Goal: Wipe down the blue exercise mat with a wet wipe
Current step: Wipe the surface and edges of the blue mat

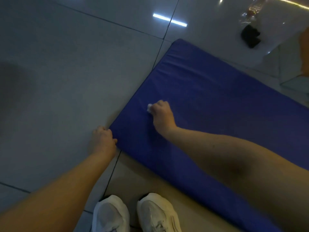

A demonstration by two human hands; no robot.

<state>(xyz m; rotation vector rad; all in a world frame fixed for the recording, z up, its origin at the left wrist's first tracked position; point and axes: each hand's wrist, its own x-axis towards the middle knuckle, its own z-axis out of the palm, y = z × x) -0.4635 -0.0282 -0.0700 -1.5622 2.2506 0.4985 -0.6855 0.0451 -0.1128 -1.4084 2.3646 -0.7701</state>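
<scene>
The blue exercise mat (209, 91) lies flat on the tiled floor, running from the centre to the lower right. My right hand (161, 114) rests on the mat near its left end, closed around a small white wet wipe (149, 108) that peeks out at the knuckles and presses on the mat. My left hand (103, 139) grips the near left corner of the mat, fingers curled over its edge.
My two white shoes (133, 215) stand on the floor just in front of the mat's near edge. A black object (250, 38) and a clear plastic bottle (252, 12) lie on the glossy tiles beyond the far right side.
</scene>
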